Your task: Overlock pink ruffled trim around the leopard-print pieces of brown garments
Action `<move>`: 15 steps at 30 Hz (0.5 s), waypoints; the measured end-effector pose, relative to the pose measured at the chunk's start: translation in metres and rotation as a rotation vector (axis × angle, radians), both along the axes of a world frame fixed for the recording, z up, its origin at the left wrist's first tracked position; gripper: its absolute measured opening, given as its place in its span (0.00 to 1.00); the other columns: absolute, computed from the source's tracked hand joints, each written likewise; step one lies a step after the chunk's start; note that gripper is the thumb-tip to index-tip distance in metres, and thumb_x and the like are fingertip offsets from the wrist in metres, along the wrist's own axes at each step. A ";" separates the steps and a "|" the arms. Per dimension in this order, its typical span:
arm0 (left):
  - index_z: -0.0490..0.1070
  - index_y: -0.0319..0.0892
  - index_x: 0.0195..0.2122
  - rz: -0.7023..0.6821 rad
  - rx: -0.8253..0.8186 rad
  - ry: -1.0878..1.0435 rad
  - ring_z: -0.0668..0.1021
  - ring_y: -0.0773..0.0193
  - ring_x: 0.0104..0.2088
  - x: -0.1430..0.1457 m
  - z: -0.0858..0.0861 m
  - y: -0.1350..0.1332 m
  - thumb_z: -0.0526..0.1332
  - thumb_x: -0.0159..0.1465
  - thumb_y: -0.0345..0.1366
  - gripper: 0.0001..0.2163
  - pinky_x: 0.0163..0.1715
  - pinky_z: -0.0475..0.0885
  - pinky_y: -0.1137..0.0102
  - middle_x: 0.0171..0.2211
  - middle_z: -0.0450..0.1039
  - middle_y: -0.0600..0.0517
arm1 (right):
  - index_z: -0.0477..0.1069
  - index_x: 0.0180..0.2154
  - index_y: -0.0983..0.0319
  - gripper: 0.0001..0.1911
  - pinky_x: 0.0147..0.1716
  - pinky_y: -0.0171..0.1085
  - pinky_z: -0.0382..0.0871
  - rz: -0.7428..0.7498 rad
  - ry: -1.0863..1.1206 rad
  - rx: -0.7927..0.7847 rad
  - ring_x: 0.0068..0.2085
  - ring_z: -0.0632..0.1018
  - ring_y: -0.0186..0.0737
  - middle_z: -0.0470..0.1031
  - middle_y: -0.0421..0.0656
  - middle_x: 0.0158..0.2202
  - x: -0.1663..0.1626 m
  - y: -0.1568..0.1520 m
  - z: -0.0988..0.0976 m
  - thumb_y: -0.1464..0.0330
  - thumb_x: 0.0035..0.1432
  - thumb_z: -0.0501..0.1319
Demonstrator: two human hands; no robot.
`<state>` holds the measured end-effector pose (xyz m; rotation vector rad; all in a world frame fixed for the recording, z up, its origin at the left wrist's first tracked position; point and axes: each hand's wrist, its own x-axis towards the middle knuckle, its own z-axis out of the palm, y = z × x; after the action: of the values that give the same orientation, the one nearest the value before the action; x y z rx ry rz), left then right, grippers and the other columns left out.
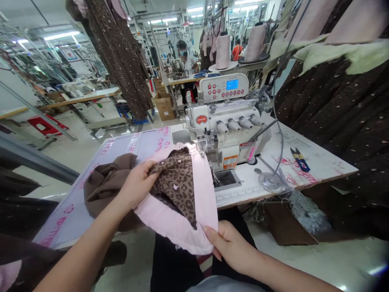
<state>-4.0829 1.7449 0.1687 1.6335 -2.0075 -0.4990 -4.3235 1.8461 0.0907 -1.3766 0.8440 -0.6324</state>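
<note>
My left hand grips the brown leopard-print garment near its opening, fingers closed on the cloth. A pale pink band edges that opening, and my right hand pinches its near corner between thumb and fingers. At its far end the band is gathered and lies at the needle area of the white overlock sewing machine. The plain brown part of the garment is bunched on the table left of my left hand. Cloth covers some of my left fingers.
Thread snips lie on the right of the sewing table. Pink thread cones stand behind the machine. Dark brown garments hang at left and right. Thread scraps dangle below the table's front edge. Other people work farther back.
</note>
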 end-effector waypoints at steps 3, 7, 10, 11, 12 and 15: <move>0.68 0.41 0.35 0.039 -0.034 0.028 0.71 0.63 0.34 -0.002 0.006 -0.011 0.52 0.59 0.36 0.09 0.34 0.63 0.73 0.32 0.71 0.54 | 0.55 0.15 0.63 0.32 0.16 0.30 0.50 -0.012 0.006 -0.025 0.15 0.57 0.27 0.55 0.37 0.12 -0.002 -0.018 -0.001 0.45 0.55 0.43; 0.68 0.40 0.31 0.097 -0.111 -0.003 0.70 0.64 0.29 0.002 0.013 -0.042 0.52 0.58 0.37 0.09 0.29 0.61 0.74 0.26 0.69 0.55 | 0.56 0.15 0.63 0.30 0.19 0.30 0.53 -0.015 0.010 -0.085 0.17 0.59 0.27 0.57 0.37 0.13 -0.004 -0.050 0.001 0.48 0.58 0.45; 0.68 0.39 0.34 0.147 -0.180 -0.046 0.70 0.63 0.30 0.001 0.013 -0.057 0.52 0.58 0.37 0.09 0.30 0.62 0.72 0.28 0.69 0.53 | 0.57 0.15 0.63 0.30 0.20 0.30 0.54 -0.026 0.024 -0.128 0.17 0.60 0.28 0.58 0.37 0.13 -0.003 -0.071 0.003 0.49 0.58 0.45; 0.67 0.38 0.36 0.168 -0.246 -0.077 0.70 0.62 0.32 -0.004 0.013 -0.055 0.53 0.58 0.37 0.10 0.32 0.63 0.71 0.31 0.69 0.51 | 0.57 0.15 0.63 0.30 0.19 0.30 0.54 -0.031 0.036 -0.132 0.16 0.60 0.28 0.59 0.37 0.12 -0.003 -0.076 0.003 0.48 0.57 0.46; 0.67 0.37 0.38 0.179 -0.324 -0.121 0.69 0.60 0.35 -0.011 0.011 -0.049 0.53 0.57 0.37 0.11 0.35 0.63 0.70 0.33 0.68 0.49 | 0.58 0.14 0.63 0.30 0.19 0.30 0.54 -0.034 0.049 -0.135 0.16 0.60 0.28 0.59 0.37 0.12 -0.003 -0.081 0.003 0.48 0.57 0.46; 0.68 0.37 0.35 0.020 -0.446 -0.263 0.66 0.57 0.40 -0.041 0.002 -0.013 0.54 0.58 0.37 0.09 0.42 0.61 0.65 0.36 0.64 0.46 | 0.60 0.16 0.64 0.29 0.16 0.29 0.51 -0.037 0.057 -0.123 0.15 0.59 0.27 0.58 0.37 0.12 -0.004 -0.088 0.003 0.49 0.56 0.48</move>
<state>-4.1236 1.7316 0.1710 1.4903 -2.0910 0.1758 -4.3272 1.7580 0.0936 -1.4987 0.8899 -0.6857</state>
